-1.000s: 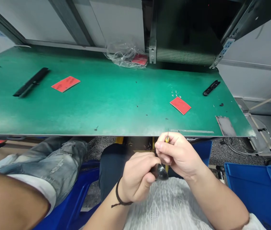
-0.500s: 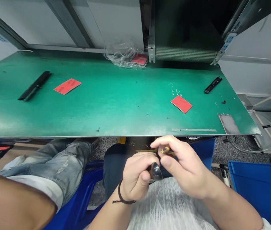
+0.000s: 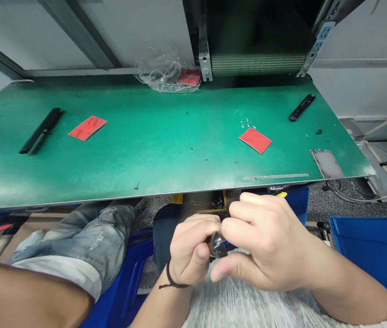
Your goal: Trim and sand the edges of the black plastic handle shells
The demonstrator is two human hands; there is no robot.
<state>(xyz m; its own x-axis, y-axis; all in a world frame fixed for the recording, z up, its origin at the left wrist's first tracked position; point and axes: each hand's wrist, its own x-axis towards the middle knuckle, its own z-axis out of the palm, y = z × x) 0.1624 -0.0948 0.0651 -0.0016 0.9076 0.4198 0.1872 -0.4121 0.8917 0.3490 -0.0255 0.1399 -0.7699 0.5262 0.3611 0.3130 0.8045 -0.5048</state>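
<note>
My left hand (image 3: 191,248), with a dark cord bracelet at the wrist, is closed around a glossy black part (image 3: 218,245). Only the part's rounded end shows; the rest is inside the fist. Against that end, from the right, comes my right hand (image 3: 261,241), its fingers curled and its thumb stretched under the part. A yellow tool (image 3: 282,195) pokes out behind the right hand; the fingers cover most of it, so its kind does not show. Both hands are over my lap, just below the table's front edge.
On the green table (image 3: 145,150) lie a long black part (image 3: 41,132), two red cards, a slim black piece (image 3: 301,107) and a grey plate (image 3: 327,164). A plastic bag (image 3: 166,77) sits at the back. Blue bin (image 3: 367,250) at right; another person's arm (image 3: 29,291) at left.
My right hand has turned over and moved in against the black part, hiding most of the yellow tool. My left hand keeps its grip. The camera view has shifted slightly.
</note>
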